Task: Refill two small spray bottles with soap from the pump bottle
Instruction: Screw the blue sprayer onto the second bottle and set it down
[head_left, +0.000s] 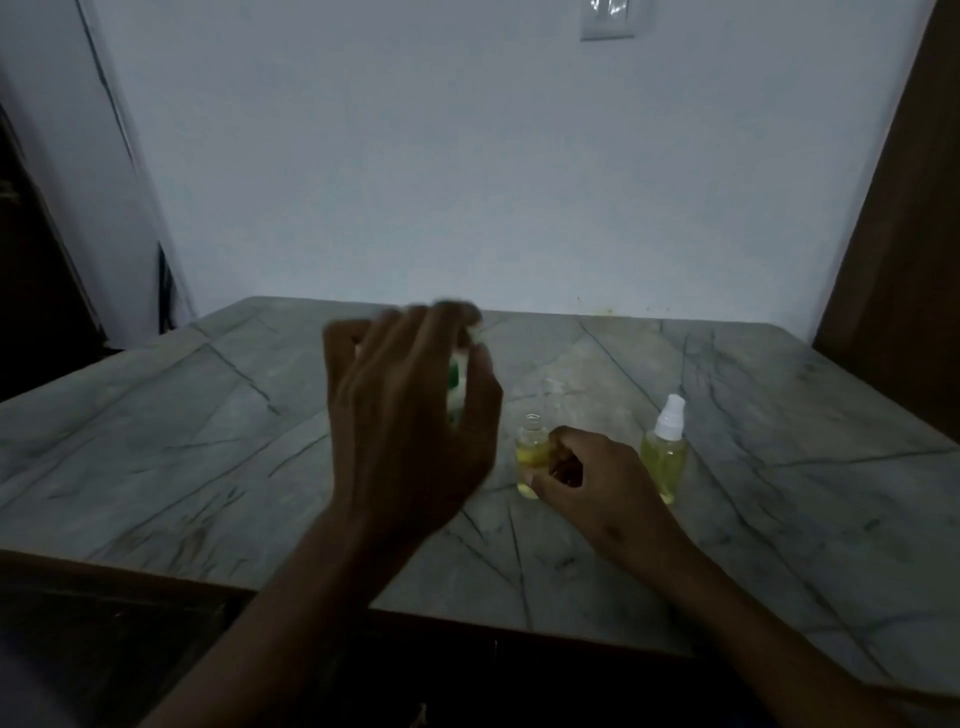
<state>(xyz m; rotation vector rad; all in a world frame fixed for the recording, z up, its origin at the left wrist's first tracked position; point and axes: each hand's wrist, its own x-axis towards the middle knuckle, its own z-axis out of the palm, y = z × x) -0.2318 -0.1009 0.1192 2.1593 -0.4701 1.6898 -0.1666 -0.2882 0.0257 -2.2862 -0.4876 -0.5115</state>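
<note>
- Two bare forearms reach in from the near edge over a grey, dark-veined marble table (727, 415) in dim light.
- Left hand (410, 410), blurred, is raised above the table with its back to the camera; its fingers are curled round a pale bottle with green on it, likely the pump bottle (456, 384) — only a sliver shows between fingers and thumb.
- Right hand (587, 480) rests low on the table, its grip closed in a pinch round the side of a small uncapped spray bottle (531, 457), which stands upright and holds yellow liquid.
- Just beside that hand, to the right, a second small spray bottle (665, 452) stands upright on the table with its white spray top on — also filled with yellow liquid, and untouched by either hand.
- Behind the table rises a plain pale wall, with a white switch plate (608, 18) at the top edge.
</note>
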